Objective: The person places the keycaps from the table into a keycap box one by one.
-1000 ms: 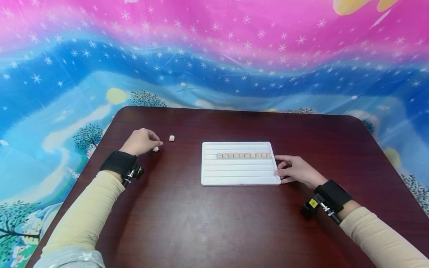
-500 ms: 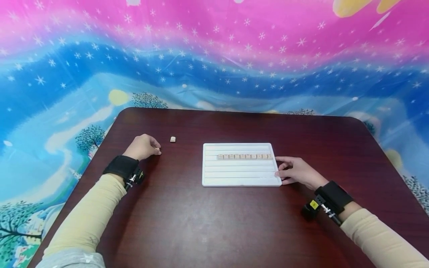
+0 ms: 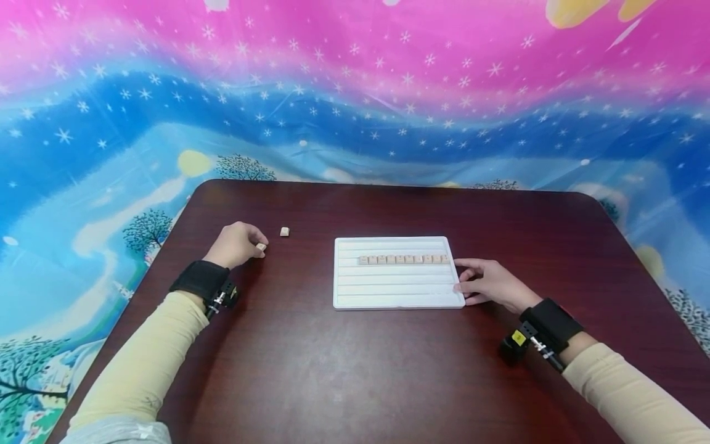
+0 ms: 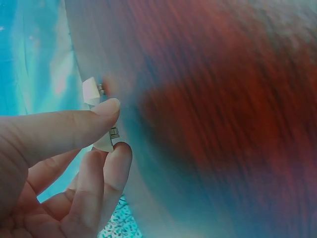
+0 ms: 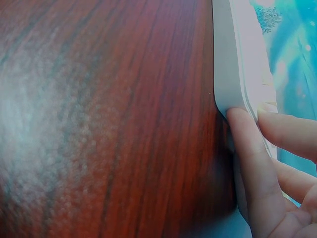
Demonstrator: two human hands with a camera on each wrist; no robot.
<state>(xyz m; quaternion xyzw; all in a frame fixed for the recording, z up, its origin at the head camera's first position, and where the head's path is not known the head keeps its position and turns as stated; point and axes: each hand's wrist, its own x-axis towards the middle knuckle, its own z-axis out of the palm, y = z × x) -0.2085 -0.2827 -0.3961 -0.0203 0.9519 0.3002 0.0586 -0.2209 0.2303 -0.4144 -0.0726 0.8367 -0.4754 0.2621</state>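
Note:
My left hand point(image 3: 235, 242) pinches a cream keycap point(image 3: 261, 246) between thumb and fingers, above the table's left side. In the left wrist view the underside stem of this keycap point(image 4: 105, 143) shows, and part of it is hidden by the thumb. A second keycap point(image 3: 285, 232) lies on the table just beyond the left fingertips. At the centre stands a white ridged tray point(image 3: 399, 298), with a row of several keycaps point(image 3: 403, 259) across it, reaching its right rim. My right hand point(image 3: 490, 283) holds the tray's right edge; the thumb lies against the outer wall near the front corner.
The dark wooden table point(image 3: 333, 376) has rounded far corners. Behind it hangs a pink and blue patterned cloth point(image 3: 355, 111). Black bands with small cameras sit on the left wrist point(image 3: 201, 280) and right wrist point(image 3: 551, 325).
The left hand has closed its fingers on the nearer keycap, lifted it and turned it slightly in its fingertips. The right hand and the tray stay in place.

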